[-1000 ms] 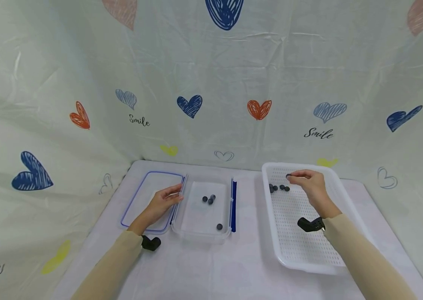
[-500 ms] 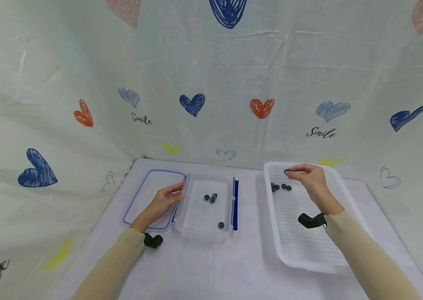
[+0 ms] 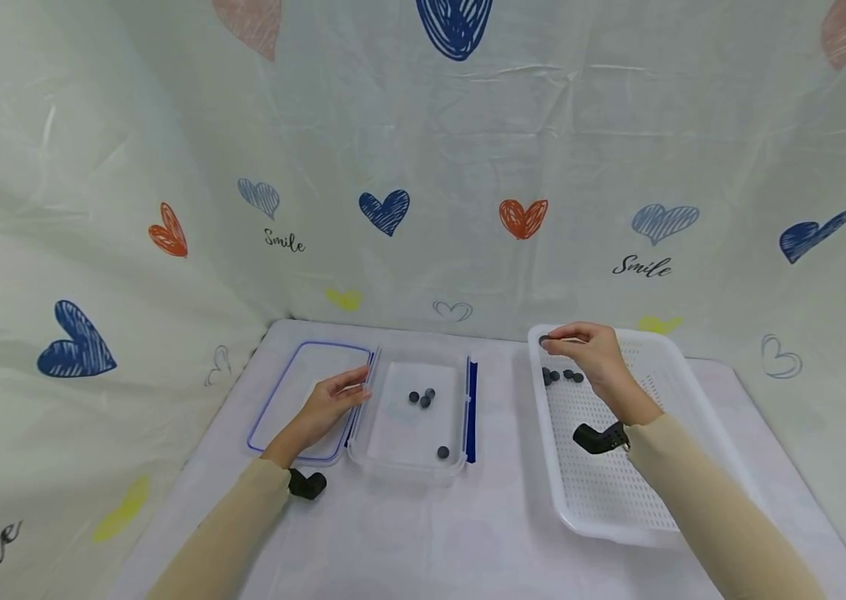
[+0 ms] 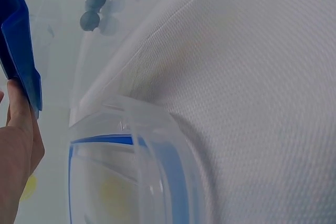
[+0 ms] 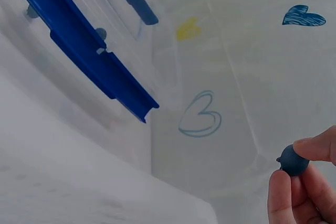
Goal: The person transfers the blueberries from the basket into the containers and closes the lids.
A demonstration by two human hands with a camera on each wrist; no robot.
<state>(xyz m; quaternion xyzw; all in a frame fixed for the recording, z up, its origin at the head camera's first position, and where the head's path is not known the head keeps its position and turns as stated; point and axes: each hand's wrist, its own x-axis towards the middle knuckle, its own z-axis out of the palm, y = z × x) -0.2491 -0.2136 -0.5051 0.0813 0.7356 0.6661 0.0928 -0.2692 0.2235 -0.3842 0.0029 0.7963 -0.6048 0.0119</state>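
A dark blueberry [image 5: 295, 162] is pinched between the thumb and fingertips of my right hand [image 3: 597, 360], over the far left rim of the white perforated basket [image 3: 556, 508]. Several more blueberries [image 3: 568, 375] lie below it at the basket's far left. My left hand [image 3: 323, 410] rests with fairly straight fingers at the left side of the clear plastic container [image 3: 400, 471]. The left wrist view has those fingers touching a blue clip [image 4: 23, 51]. Inside the container, a few blueberries [image 3: 425, 402] sit grouped and one blueberry [image 3: 443, 452] lies near the front right corner.
Left of the container lies its clear lid [image 3: 287, 392] with a blue-edged seal, partly behind the left hand. A blue clip [image 3: 472, 412] hangs open along the container's right side. White cloth [image 3: 498, 517] covers the table, and a heart-printed curtain [image 3: 453, 258] stands behind.
My right hand lifts slightly, then moves left with the pinched blueberry, from inside the basket to over its left rim. My left hand stays put at the container.
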